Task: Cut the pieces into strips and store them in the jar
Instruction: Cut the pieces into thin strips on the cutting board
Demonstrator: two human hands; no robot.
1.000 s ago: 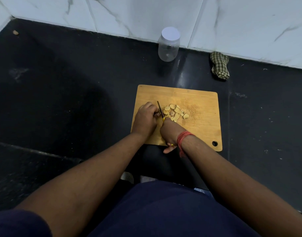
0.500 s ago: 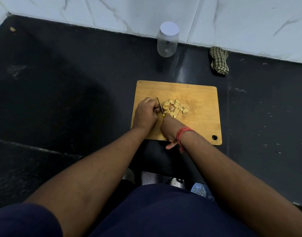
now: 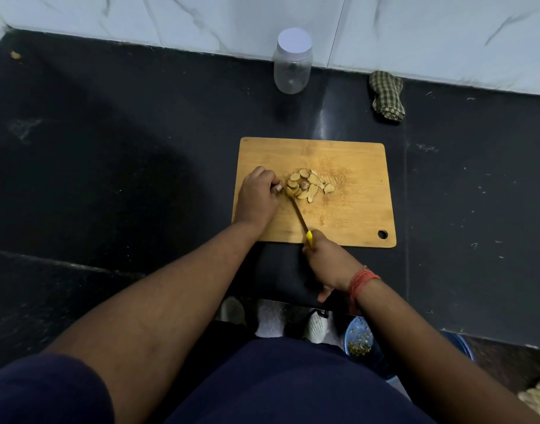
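Observation:
A wooden cutting board (image 3: pixel 354 166) lies on the black counter. Several pale yellow slices (image 3: pixel 308 186) lie in a small heap at its middle left. My left hand (image 3: pixel 258 197) rests on the board just left of the heap, its fingers curled and pinching a small piece at the fingertips. My right hand (image 3: pixel 323 258) grips the yellow handle of a knife (image 3: pixel 299 217) at the board's near edge; the thin blade slants up and left, its tip at the heap. A clear plastic jar (image 3: pixel 291 67) with a white lid on stands upright by the back wall.
A folded checked cloth (image 3: pixel 386 96) lies against the wall to the right of the jar. The white marble wall (image 3: pixel 415 32) bounds the counter at the back. Below the counter's near edge sits a blue container (image 3: pixel 359 338) with scraps in it.
My right hand has drawn back toward the board's near edge, so the knife now lies slanted with more blade showing. The left hand stays beside the heap.

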